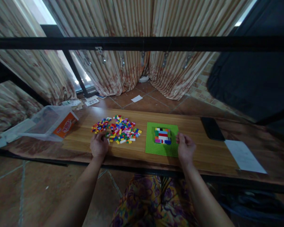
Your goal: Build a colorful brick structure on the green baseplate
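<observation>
A loose pile of small coloured toy bricks [123, 128] lies on the wooden board. At the pile's near left edge is my left hand [99, 145], its fingers curled down among the bricks; whatever they hold is hidden. To the right of the pile lies a green baseplate [150, 145]. On it stands a squarish build of toy bricks [162, 135], with white, red, blue, orange and green pieces. My right hand [186, 147] is at the baseplate's right edge, thumb and fingers pinched together. Anything between those fingertips is too small to make out.
A clear plastic bin [44, 123] with an orange label lies at the left end. A black phone [212, 128] and a white paper sheet [245, 156] are at the right. A black metal bar [142, 43] crosses beyond the wooden board [132, 154], before striped curtains [123, 19].
</observation>
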{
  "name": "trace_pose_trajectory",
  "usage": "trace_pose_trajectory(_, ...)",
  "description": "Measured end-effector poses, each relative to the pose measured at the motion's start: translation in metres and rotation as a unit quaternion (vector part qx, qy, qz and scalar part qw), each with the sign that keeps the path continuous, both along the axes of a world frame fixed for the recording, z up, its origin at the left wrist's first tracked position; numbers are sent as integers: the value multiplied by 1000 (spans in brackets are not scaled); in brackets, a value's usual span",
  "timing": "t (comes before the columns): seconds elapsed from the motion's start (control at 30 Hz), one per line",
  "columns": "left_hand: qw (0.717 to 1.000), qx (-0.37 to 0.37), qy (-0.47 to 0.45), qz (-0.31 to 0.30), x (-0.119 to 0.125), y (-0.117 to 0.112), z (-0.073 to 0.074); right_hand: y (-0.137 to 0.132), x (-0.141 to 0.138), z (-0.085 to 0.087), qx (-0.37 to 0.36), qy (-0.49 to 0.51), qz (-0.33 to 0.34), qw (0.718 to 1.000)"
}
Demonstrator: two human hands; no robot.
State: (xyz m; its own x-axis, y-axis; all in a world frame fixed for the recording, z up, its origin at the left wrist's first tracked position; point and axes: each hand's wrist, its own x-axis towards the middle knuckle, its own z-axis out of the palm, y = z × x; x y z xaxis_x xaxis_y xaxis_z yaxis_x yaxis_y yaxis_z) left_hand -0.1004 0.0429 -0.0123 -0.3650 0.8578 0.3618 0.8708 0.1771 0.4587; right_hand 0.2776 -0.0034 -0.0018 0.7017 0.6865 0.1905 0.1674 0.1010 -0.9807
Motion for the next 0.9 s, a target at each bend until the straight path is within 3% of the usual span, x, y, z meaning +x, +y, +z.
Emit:
trace_pose_trajectory(0.1,1000,8,-2,-2,1,-1,0,-9,-32,16,13,-75,79,994)
trace_pose_trajectory(0.2,1000,11,1,2,2,-1,-1,-14,-72,25,11,-157,208,965)
trace_pose_trajectory(0.37,1000,10,2,4,2,-1,-1,-11,-125,15,-52,-254,318,912)
trace_pose_trajectory(0.57,1000,28,0,-4,0,0,-5,8,-147,2,-57,-325,341,880)
trace_pose_trajectory(0.9,1000,29,2,-4,-1,0,-6,23,-149,-3,-108,-348,297,883)
